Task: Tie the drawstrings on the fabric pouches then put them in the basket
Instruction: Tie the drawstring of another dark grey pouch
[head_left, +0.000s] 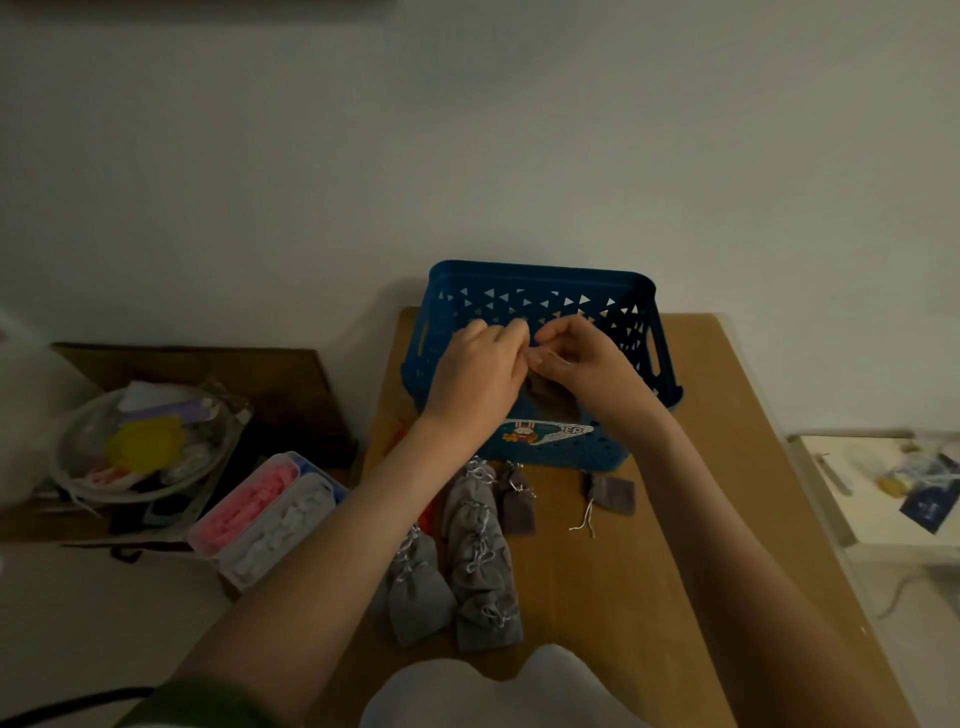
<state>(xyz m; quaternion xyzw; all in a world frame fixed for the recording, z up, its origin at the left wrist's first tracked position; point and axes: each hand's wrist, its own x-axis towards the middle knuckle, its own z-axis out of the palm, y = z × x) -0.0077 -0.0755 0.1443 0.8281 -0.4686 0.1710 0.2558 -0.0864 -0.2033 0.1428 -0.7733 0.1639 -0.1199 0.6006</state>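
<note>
At the far left, a clear bowl (140, 447) holding a yellow piece and other small bits sits on a flattened cardboard box (208, 374). Just right of it is a plastic container (265, 519) with pink pieces in one half and white pieces in the other, beside the left edge of the wooden table (675, 519).

On the near left part of the table lies a cluster of tied pouches (478, 561), grey and touching one another in rough rows, with their strings bunched at the necks.

Above them the left hand (478, 374) reaches over the near wall of the blue basket (540, 291), which stands at the table's far edge. Its fingers are curled together and pinch the top of a grey pouch (550, 397). That pouch hangs between both hands, over the basket's near side.

The right hand (576, 358) meets the left at the same spot, thumb and fingers closed in a pinch on the pouch's neck. The drawstring itself is too small to make out.

Right of the cluster and apart from it, a lone pouch (610, 493) lies just near of the basket, its pale string trailing loose toward the near side.

At the far right, off the table, a white tray (831, 519) holds blurred small items
</note>
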